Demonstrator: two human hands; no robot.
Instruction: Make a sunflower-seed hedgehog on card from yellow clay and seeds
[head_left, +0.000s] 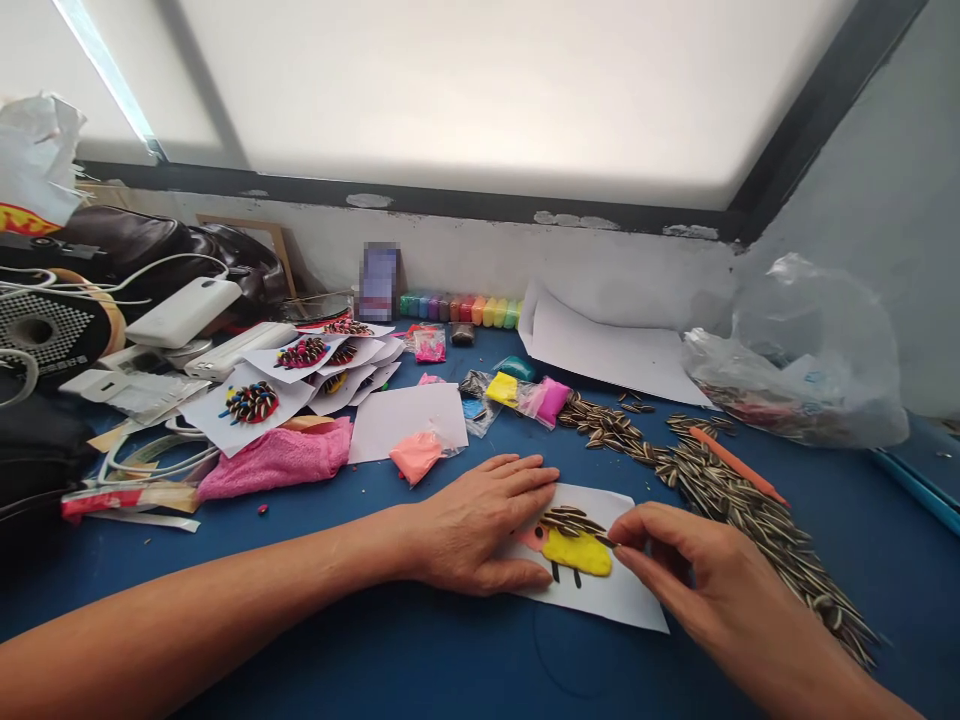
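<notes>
My left hand (484, 525) lies flat with its fingers stretched out, pressing on the left part of a white sheet of paper (634, 605). On that sheet is an animal shape of yellow clay (583, 557) with a pink clay head and short dark legs. Several striped sunflower seeds (571, 520) stick along its upper edge. At the right end of the clay, my right hand (701, 570) pinches a sunflower seed between thumb and forefinger, its tip by the clay. My left fingers partly cover the pink head.
A long pile of sunflower seeds (772, 530) spreads to the right, with an orange stick (739, 465) on it. Clay packets (551, 402) lie beyond. Seed-covered clay pieces on paper (251, 403), a pink cloth (281, 460) and cables crowd the left. A plastic bag (817, 370) sits back right.
</notes>
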